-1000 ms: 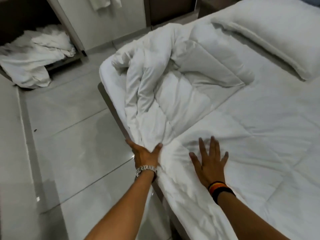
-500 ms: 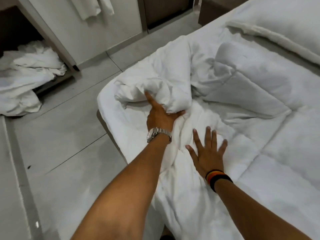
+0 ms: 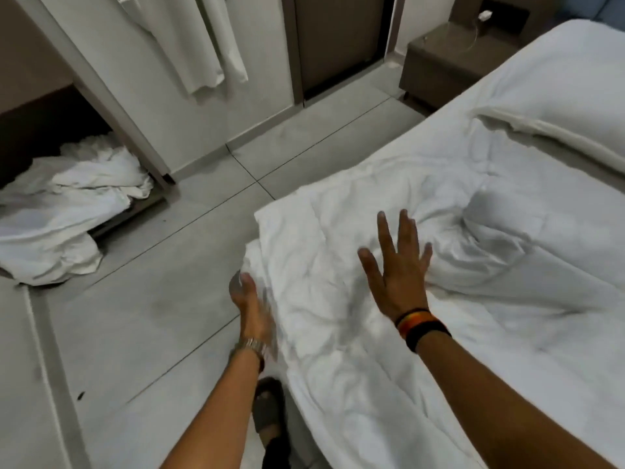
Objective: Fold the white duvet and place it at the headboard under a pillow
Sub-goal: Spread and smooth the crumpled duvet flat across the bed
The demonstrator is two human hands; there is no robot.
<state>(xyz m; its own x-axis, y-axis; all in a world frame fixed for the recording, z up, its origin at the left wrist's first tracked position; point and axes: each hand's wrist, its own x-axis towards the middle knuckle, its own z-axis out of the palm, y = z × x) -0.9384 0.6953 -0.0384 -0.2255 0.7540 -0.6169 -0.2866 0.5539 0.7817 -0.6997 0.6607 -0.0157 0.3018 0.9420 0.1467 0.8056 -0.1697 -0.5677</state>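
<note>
The white duvet [image 3: 338, 238] lies rumpled and partly folded over on the near corner of the bed, its edge hanging off the side. My right hand [image 3: 397, 265] presses flat on top of it, fingers spread. At the bed's side edge, my left hand [image 3: 252, 306], wearing a metal watch, touches the hanging duvet edge; it is blurred, with the fingers loosely apart. A white pillow [image 3: 558, 106] rests farther up the bed at the upper right.
A heap of white linen [image 3: 64, 211] lies on the grey tiled floor at the left by a low shelf. A brown bedside cabinet [image 3: 449, 59] stands beyond the bed. White cloth [image 3: 209, 38] hangs on the wall. My sandalled foot [image 3: 267, 407] is beside the bed.
The bunched duvet has been laid down flatter over the bed corner. My left hand let go of the bundle and dropped to the bed's side edge. My right hand slid forward across the duvet.
</note>
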